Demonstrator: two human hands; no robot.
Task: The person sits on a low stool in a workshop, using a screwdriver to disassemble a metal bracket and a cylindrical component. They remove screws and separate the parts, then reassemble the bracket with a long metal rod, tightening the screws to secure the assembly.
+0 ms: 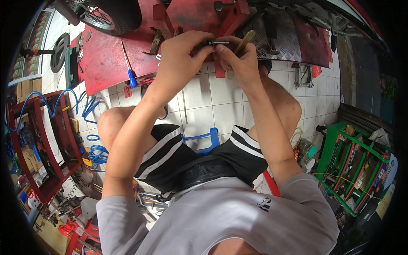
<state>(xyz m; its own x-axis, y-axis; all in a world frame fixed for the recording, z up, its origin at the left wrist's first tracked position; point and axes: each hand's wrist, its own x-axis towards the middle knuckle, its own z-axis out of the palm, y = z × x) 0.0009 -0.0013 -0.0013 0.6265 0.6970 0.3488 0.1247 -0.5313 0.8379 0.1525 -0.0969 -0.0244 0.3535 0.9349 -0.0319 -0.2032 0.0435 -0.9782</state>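
Note:
A small metal bolt lies level between my two hands, just past the near edge of the red metal lift platform. My left hand is closed, its thumb and fingertips pinching the bolt's left end. On the other end, the fingertips of my right hand press from below. A worn brass-coloured bar sticks up out of the right hand, gripped in its curled fingers; its lower part is mostly hidden. On the platform, left of my hands, a screwdriver with a blue handle points away from me.
A motorcycle wheel stands on the platform at the far left. Red upright brackets rise just beyond my hands. A coiled blue air hose and red rack are at left; a green tool rack is at right.

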